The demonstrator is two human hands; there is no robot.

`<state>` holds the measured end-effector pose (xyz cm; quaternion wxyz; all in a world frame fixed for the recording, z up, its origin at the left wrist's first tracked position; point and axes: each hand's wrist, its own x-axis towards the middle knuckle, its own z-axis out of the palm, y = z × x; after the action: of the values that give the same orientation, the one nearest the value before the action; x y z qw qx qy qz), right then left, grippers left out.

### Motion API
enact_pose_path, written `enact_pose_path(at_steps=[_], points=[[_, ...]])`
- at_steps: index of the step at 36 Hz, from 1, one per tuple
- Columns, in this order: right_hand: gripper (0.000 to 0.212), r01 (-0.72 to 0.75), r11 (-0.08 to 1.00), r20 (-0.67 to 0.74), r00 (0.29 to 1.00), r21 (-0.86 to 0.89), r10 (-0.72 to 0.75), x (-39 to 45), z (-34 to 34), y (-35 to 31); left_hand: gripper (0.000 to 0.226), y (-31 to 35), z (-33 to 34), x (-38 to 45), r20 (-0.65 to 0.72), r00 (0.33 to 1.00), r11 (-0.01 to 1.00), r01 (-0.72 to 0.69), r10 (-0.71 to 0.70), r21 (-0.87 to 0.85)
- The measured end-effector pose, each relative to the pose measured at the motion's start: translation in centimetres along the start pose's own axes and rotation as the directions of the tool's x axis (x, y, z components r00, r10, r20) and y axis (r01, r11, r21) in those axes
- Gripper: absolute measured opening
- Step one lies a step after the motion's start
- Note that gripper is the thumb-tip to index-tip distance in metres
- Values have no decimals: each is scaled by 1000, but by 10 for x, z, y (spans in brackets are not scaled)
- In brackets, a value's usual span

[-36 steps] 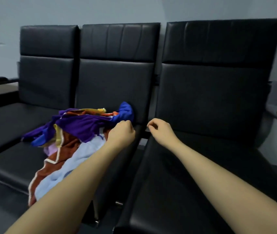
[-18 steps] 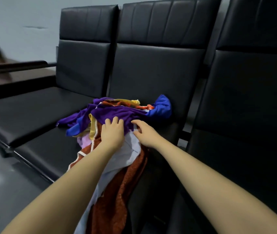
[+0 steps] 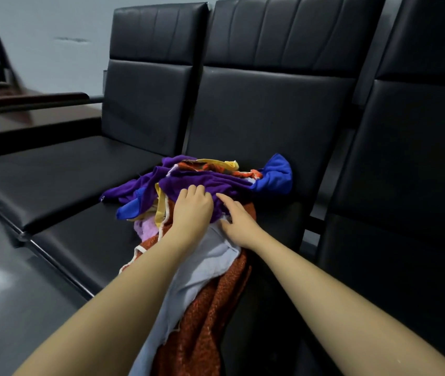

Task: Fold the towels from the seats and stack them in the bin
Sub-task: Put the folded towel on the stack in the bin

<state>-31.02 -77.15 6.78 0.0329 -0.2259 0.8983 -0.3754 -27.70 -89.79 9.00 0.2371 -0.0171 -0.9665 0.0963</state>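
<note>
A heap of crumpled towels lies on the middle black seat (image 3: 85, 240): a purple towel (image 3: 205, 183) on top, a blue one (image 3: 278, 177) against the backrest, a rust-orange towel (image 3: 205, 332) and a pale blue-white towel (image 3: 202, 270) hanging over the seat's front edge. My left hand (image 3: 191, 210) rests on the purple towel with its fingers laid over the cloth. My right hand (image 3: 240, 221) touches the pile just beside it, fingers extended onto the purple and pale towels. No bin is in view.
Three joined black padded seats fill the view, the left seat (image 3: 53, 175) and the right seat (image 3: 405, 240) bare. A dark wooden armrest (image 3: 31, 101) stands at the far left. Grey floor (image 3: 7, 294) lies at lower left.
My view has swung left and closer to the pile. My right hand moved from the right seat's edge onto the towels, and my left hand uncurled and lies on the purple towel.
</note>
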Motion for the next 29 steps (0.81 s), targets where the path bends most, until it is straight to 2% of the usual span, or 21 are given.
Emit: enact_pose_path(at_steps=[4,8,12,16,18,21,24,29], points=[[61,18,999,-85,996,31,-15,4,3,1,17,-1,0,-1,-28,1000,993,3,-7,-116],[43,23,995,-196,980,-93,-41,3,4,3,18,10,-3,-3,-41,997,971,-70,63,-228],[35,42,992,-144,988,-116,-58,-2,5,8,22,5,3,-13,-72,997,962,-8,-12,-273],[23,-1,998,-123,992,-57,-6,-14,-3,11,33,4,1,-22,77,996,964,58,-39,-260],[19,-29,998,-135,991,-64,20,-18,-9,11,37,4,-3,-25,107,994,969,30,-3,-244],[16,16,998,-147,989,54,-8,-25,-15,8,30,4,-13,-29,88,996,973,10,10,-230],[22,79,960,-177,984,270,-31,-38,-24,-1,10,10,-35,-31,29,995,916,98,-94,-388],[26,136,906,-285,958,400,-18,-61,-49,-21,8,21,-74,-30,-24,968,770,185,-252,-611]])
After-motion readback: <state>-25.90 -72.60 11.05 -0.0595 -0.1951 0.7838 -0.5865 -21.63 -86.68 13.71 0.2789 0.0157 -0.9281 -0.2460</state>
